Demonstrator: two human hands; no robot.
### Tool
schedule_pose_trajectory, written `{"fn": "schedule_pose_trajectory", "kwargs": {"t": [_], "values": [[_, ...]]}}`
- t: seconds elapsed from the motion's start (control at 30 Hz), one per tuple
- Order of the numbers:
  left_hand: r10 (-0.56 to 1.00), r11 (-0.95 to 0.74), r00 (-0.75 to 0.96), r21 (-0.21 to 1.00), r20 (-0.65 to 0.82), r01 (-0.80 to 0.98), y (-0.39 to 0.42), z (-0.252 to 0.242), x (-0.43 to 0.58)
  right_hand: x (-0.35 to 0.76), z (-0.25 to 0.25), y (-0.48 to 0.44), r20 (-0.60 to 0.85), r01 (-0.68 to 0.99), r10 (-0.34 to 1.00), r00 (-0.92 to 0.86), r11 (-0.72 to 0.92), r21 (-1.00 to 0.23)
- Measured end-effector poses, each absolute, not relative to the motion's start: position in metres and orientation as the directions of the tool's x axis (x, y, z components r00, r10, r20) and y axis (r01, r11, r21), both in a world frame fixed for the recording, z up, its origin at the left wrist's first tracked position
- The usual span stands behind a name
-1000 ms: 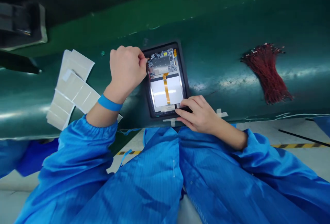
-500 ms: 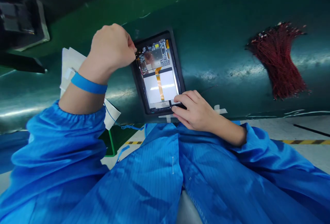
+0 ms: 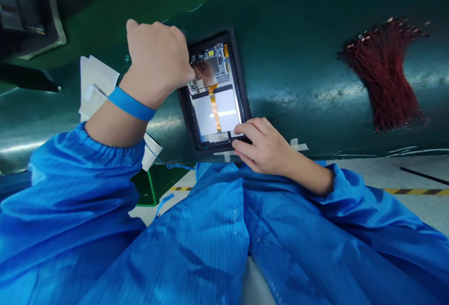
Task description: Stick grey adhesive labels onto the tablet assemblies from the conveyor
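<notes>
An opened tablet (image 3: 214, 93) lies in a black frame on the green bench, showing a circuit board, white battery cells and an orange flex strip. My left hand (image 3: 159, 59) is curled over its upper left corner, fingertips pressed together on the board edge; what they pinch is hidden. My right hand (image 3: 261, 145) rests on the tablet's lower right corner, fingers bent and gripping the frame. Both arms wear blue sleeves, and a blue band circles the left wrist.
A bundle of red wires (image 3: 387, 73) lies at the right of the green bench (image 3: 298, 61). White sheets (image 3: 96, 83) are stacked at the left. A dark fixture (image 3: 28, 19) sits at the far left. Bits of white tape (image 3: 298, 146) mark the bench's near edge.
My left hand has shifted up and left along the tablet's top corner and its knuckles now cover more of the board. The right hand stays on the lower corner.
</notes>
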State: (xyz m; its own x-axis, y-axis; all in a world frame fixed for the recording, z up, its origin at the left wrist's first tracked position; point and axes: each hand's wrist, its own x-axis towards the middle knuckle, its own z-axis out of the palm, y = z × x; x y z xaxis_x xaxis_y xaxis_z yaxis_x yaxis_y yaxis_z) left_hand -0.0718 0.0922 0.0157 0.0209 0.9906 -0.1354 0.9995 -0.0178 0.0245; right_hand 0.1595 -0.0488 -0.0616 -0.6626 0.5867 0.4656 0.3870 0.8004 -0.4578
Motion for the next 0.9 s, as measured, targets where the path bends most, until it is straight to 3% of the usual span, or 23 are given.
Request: {"fn": "schedule_pose_trajectory", "kwargs": {"t": [0.13,0.33,0.5,0.67,0.77,0.9], "values": [[0.994,-0.108,0.111,0.145,-0.009,0.983,0.064,0.015,-0.106,0.160,-0.062,-0.050,0.465,0.402,0.592,-0.659,0.799,-0.447],[0.993,0.098,-0.083,0.192,-0.085,0.977,0.110,0.011,-0.197,0.153,-0.061,-0.055,0.491,0.410,0.517,-0.701,0.856,-0.316],[0.975,0.196,-0.196,-0.010,-0.104,0.980,0.129,0.006,-0.245,0.132,-0.047,-0.059,0.476,0.533,0.544,-0.691,0.828,-0.173],[0.989,-0.045,0.005,-0.263,-0.150,0.964,0.120,-0.002,-0.262,0.116,-0.044,-0.006,0.360,0.644,0.622,-0.695,0.762,-0.073],[0.981,-0.112,0.063,-0.266,-0.185,0.957,0.119,-0.006,-0.265,0.110,-0.042,0.073,0.177,0.733,0.731,-0.659,0.677,-0.064],[0.975,-0.158,0.118,-0.214,-0.189,0.964,0.109,-0.005,-0.269,0.107,-0.031,0.182,0.140,0.827,0.823,-0.550,0.560,-0.044]]}}
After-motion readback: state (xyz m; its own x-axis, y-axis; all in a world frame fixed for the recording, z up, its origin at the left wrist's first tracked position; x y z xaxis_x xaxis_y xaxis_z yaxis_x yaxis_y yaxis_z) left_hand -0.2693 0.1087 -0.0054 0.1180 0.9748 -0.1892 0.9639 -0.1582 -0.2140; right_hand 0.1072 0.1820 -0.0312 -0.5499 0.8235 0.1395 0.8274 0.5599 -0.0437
